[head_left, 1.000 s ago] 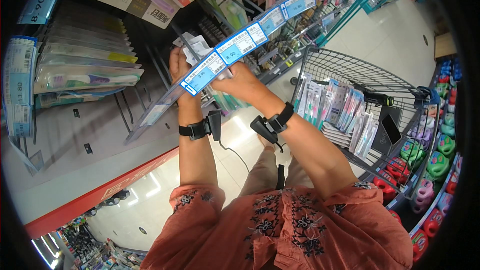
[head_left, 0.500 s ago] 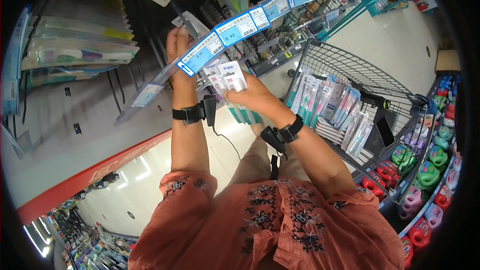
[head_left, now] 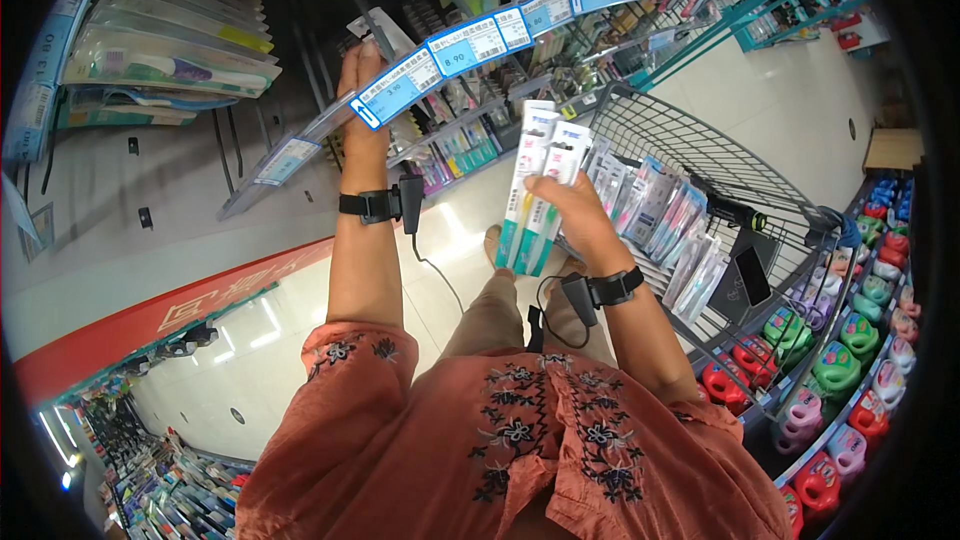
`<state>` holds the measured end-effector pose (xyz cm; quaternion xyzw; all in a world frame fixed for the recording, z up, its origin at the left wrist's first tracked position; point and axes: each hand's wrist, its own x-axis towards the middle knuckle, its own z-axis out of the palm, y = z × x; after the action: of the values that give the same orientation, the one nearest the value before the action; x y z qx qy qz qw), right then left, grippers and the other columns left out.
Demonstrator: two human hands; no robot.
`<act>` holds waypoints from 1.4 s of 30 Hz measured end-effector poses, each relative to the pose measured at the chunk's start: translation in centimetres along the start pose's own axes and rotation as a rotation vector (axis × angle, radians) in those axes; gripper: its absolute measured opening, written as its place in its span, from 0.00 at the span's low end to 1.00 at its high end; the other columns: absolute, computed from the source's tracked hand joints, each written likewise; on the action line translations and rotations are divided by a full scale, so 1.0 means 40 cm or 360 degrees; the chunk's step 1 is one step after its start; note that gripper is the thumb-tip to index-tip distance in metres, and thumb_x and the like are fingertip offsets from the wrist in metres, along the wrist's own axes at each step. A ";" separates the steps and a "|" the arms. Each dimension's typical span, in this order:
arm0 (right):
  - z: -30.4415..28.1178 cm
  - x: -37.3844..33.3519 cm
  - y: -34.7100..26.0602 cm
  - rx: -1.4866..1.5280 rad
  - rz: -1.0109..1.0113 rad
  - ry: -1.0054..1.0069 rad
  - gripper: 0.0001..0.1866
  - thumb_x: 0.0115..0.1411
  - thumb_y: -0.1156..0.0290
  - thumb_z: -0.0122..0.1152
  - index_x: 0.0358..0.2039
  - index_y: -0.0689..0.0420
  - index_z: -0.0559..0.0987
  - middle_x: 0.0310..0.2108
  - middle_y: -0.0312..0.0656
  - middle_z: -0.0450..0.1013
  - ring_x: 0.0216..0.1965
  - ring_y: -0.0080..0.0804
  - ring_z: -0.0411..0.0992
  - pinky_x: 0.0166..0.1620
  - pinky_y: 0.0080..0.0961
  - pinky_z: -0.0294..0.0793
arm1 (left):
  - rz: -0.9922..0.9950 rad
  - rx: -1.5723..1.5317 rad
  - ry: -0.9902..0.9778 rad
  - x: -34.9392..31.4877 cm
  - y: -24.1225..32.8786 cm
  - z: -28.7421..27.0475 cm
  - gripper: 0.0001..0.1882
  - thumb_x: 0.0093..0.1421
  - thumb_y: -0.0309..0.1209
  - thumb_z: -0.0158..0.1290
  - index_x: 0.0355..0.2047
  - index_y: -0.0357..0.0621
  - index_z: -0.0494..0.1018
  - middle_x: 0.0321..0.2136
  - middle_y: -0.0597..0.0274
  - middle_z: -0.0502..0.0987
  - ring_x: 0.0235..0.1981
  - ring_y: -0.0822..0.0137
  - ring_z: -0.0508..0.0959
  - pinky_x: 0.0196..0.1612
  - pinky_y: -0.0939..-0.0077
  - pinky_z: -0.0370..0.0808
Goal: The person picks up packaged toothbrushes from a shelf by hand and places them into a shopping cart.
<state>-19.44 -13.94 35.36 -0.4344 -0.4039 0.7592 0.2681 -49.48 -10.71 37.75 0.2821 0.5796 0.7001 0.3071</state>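
Observation:
My right hand (head_left: 582, 208) is closed on toothbrush packs (head_left: 540, 185), at least two, white at the top and teal at the bottom. They are fanned upright with the thumb across their front, between the shelf and the cart. My left hand (head_left: 362, 75) is raised among the display hooks, behind the price-label rail (head_left: 398, 90). Its fingers stretch upward beside a hanging pale blister pack (head_left: 385, 32); the rail hides part of the hand. Whether the fingertips touch that pack is unclear.
A wire shopping cart (head_left: 735, 145) at right holds many toothbrush packs (head_left: 650, 205) in rows and a dark phone (head_left: 752, 275). Hanging toothbrushes (head_left: 165, 70) fill hooks at upper left. Coloured detergent bottles (head_left: 840, 370) line the right side. A red shelf edge (head_left: 200, 305) runs at lower left.
My right hand has moved right and away from the rail with the toothbrush packs, which now show in full near the cart. My left hand stays by the hooks, its fingers slightly straighter.

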 end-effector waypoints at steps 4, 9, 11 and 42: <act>-0.061 -0.034 -0.011 0.0217 -0.0010 0.0163 0.18 0.59 0.66 0.65 0.47 0.61 0.79 0.40 0.37 0.78 0.41 0.26 0.75 0.47 0.25 0.73 | 0.0151 0.0043 0.0166 -0.023 -0.040 -0.012 0.19 0.70 0.43 0.50 0.47 0.38 0.75 0.33 0.64 0.78 0.37 0.73 0.76 0.42 0.76 0.73; -0.169 -0.037 0.025 0.0352 -0.0025 0.0263 0.19 0.59 0.66 0.65 0.50 0.60 0.77 0.41 0.36 0.76 0.43 0.26 0.75 0.48 0.26 0.72 | 0.0278 0.0621 0.0242 -0.094 -0.102 -0.088 0.21 0.72 0.44 0.46 0.47 0.36 0.74 0.36 0.62 0.78 0.39 0.69 0.76 0.46 0.74 0.74; -0.239 -0.041 0.051 0.0458 -0.0026 0.0394 0.20 0.59 0.65 0.65 0.50 0.60 0.76 0.43 0.37 0.76 0.43 0.28 0.75 0.49 0.26 0.73 | -0.0100 0.0339 0.0240 -0.168 -0.095 -0.059 0.20 0.69 0.41 0.51 0.53 0.38 0.71 0.47 0.58 0.77 0.48 0.67 0.76 0.53 0.68 0.73; -0.736 0.054 0.450 -0.0038 0.0605 0.0982 0.30 0.51 0.63 0.70 0.50 0.69 0.73 0.43 0.56 0.76 0.41 0.48 0.79 0.40 0.42 0.79 | -0.0705 0.0628 -0.0457 -0.565 -0.191 0.087 0.18 0.72 0.39 0.46 0.53 0.36 0.69 0.44 0.52 0.78 0.47 0.62 0.79 0.50 0.68 0.76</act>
<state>4.32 -10.63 10.44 -0.7135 -0.2248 0.6238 0.2264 -31.35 -24.55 29.91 0.2990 0.7021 0.4436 0.4699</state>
